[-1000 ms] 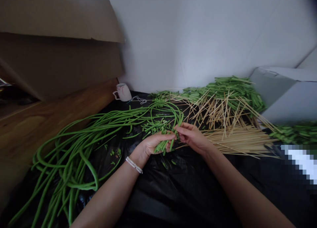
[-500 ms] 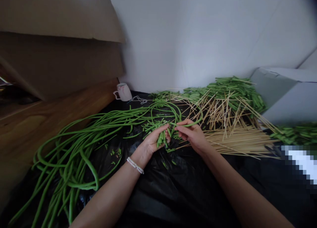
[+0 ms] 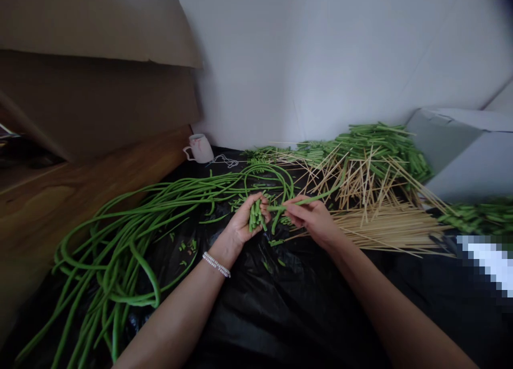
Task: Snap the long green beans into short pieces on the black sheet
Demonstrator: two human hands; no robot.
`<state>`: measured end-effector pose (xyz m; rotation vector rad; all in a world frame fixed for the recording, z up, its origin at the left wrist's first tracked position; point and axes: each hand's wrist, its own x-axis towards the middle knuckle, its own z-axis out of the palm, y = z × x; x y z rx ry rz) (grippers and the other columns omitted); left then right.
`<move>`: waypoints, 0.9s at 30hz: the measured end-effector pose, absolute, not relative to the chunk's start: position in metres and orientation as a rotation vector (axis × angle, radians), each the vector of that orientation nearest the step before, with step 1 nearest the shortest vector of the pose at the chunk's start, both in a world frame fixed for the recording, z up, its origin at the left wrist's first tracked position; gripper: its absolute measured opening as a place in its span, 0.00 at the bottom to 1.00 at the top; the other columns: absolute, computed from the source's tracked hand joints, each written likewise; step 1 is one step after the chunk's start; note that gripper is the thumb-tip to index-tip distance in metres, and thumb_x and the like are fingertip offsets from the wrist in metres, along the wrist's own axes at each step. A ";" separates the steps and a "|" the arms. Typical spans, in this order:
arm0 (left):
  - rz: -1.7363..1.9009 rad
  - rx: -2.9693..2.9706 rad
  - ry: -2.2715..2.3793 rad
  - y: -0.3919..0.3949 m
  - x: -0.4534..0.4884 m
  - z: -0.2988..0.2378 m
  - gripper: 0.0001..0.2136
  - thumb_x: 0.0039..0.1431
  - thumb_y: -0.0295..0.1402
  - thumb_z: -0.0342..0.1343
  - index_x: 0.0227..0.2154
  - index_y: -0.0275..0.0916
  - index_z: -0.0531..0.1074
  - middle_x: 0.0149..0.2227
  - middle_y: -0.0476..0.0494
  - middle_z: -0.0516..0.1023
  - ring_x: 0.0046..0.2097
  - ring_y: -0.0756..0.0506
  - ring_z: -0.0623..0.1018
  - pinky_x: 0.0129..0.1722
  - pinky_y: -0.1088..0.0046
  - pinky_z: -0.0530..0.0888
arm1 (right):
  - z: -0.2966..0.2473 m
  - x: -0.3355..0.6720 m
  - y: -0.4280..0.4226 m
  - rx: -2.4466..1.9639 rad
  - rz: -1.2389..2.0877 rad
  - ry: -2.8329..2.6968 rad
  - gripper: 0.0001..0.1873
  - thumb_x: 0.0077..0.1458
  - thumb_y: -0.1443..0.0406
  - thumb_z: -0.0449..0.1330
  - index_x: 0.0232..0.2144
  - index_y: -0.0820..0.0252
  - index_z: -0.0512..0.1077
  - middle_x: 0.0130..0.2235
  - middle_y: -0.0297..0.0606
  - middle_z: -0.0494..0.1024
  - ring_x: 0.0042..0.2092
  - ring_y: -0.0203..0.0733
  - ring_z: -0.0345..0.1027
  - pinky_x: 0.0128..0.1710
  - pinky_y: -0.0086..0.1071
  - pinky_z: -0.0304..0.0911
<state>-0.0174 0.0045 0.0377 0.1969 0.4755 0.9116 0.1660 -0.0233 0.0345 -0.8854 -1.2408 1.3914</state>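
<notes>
My left hand (image 3: 244, 222), a bead bracelet on its wrist, cups a small bunch of short cut bean pieces (image 3: 255, 215). Just to its right, my right hand (image 3: 310, 217) pinches a long green bean (image 3: 310, 199) that runs up to the right over the skewers. Both hands hover above a black plastic sheet (image 3: 304, 305). A big tangle of uncut long beans (image 3: 132, 230) sprawls to the left of the hands.
Loose bamboo skewers (image 3: 372, 209) lie right of the hands, with cut bean heaps (image 3: 372, 144) behind them and at the far right (image 3: 476, 217). A white mug (image 3: 199, 148) stands by the wall. A cardboard box (image 3: 92, 70) sits on a wooden ledge at left; a grey box (image 3: 465, 150) at right.
My left hand turned palm-up and rose slightly with the cut pieces. My right hand drew a long bean out to the right, its far end straightening over the skewers.
</notes>
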 end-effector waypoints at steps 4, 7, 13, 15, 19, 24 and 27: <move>0.787 0.413 0.608 -0.002 -0.013 0.035 0.09 0.63 0.31 0.53 0.27 0.33 0.69 0.21 0.50 0.69 0.20 0.53 0.71 0.20 0.80 0.71 | 0.038 0.173 -0.023 -0.756 1.551 -1.250 0.14 0.47 0.54 0.67 0.26 0.60 0.75 0.18 0.27 0.65 0.21 0.29 0.54 0.20 0.27 0.48; 0.658 0.580 0.688 -0.008 -0.009 0.032 0.07 0.61 0.32 0.56 0.30 0.32 0.71 0.23 0.47 0.73 0.19 0.52 0.72 0.17 0.79 0.69 | 0.036 0.172 -0.023 -0.791 1.541 -1.351 0.13 0.47 0.55 0.67 0.28 0.60 0.75 0.17 0.26 0.64 0.20 0.29 0.53 0.20 0.27 0.46; 0.565 0.611 0.629 -0.014 -0.010 0.031 0.08 0.58 0.32 0.60 0.30 0.31 0.72 0.23 0.46 0.72 0.22 0.53 0.72 0.21 0.80 0.69 | 0.036 0.167 -0.024 -0.898 1.487 -1.368 0.15 0.44 0.57 0.70 0.30 0.58 0.71 0.22 0.28 0.71 0.20 0.28 0.55 0.19 0.26 0.47; 0.556 0.617 0.591 -0.014 -0.011 0.031 0.09 0.53 0.31 0.64 0.31 0.30 0.73 0.24 0.47 0.72 0.23 0.54 0.71 0.22 0.80 0.69 | 0.037 0.167 -0.024 -0.890 1.503 -1.304 0.16 0.43 0.57 0.70 0.30 0.58 0.70 0.20 0.26 0.70 0.19 0.27 0.54 0.19 0.25 0.46; 0.529 0.679 0.535 -0.016 -0.011 0.033 0.14 0.46 0.32 0.69 0.33 0.30 0.74 0.24 0.49 0.71 0.24 0.54 0.70 0.24 0.80 0.69 | 0.036 0.169 -0.021 -0.849 1.551 -1.127 0.15 0.43 0.57 0.70 0.29 0.58 0.71 0.20 0.25 0.68 0.20 0.27 0.55 0.19 0.25 0.48; 0.540 0.747 0.574 -0.017 -0.009 0.033 0.12 0.46 0.31 0.69 0.31 0.31 0.74 0.25 0.48 0.71 0.24 0.53 0.72 0.24 0.79 0.70 | 0.037 0.171 -0.017 -0.855 1.520 -0.907 0.17 0.39 0.57 0.72 0.28 0.58 0.71 0.21 0.26 0.71 0.20 0.27 0.57 0.18 0.24 0.51; 0.638 0.694 0.671 -0.014 -0.008 0.032 0.08 0.51 0.29 0.65 0.32 0.31 0.74 0.27 0.47 0.73 0.24 0.53 0.73 0.23 0.78 0.71 | 0.037 0.171 -0.016 -0.851 1.463 -0.889 0.17 0.39 0.56 0.71 0.28 0.57 0.71 0.25 0.30 0.76 0.21 0.28 0.59 0.18 0.24 0.51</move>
